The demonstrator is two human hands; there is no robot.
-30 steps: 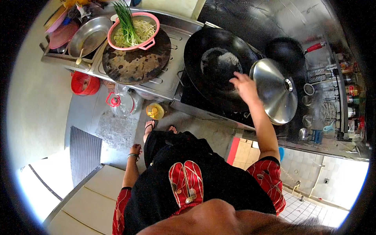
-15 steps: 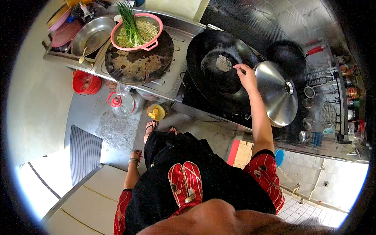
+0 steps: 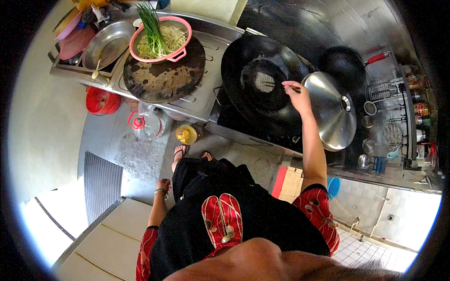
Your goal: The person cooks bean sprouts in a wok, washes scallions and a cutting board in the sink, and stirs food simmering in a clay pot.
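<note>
Evidently, the only labels in view belong to jars and bottles (image 3: 421,110) on the rack at the right; their print is too small to read. Below the metallic sheeting (image 3: 290,23) of the wall, a large black wok (image 3: 234,65) sits on the stove. A pale clump of food (image 3: 264,81) lies in its bottom. The person's right hand (image 3: 299,98) is above the wok's near right side, fingers clamped on dark chopsticks (image 3: 295,89) whose tips reach the clump. A conical stainless-steel lid (image 3: 329,122) leans at the wok's right edge.

The left hand (image 3: 163,184) hangs low beside the black clothing; whether its fingers are apart or together cannot be told.

To the wok's left, a ribbed steel worktop (image 3: 209,79) bears a stained, round chopping board (image 3: 164,77). A pink-rimmed colander (image 3: 177,58), holding long green stalks (image 3: 153,28) and bean sprouts (image 3: 173,37), rests partly over the board. An oval steel basin (image 3: 108,44) stands farther left. On the grey floor (image 3: 140,159) are a red bucket (image 3: 102,101), a clear jug (image 3: 152,126) with a red handle and a container of yellow liquid (image 3: 186,134). White tiles (image 3: 351,199) cover the lower-right area.
</note>
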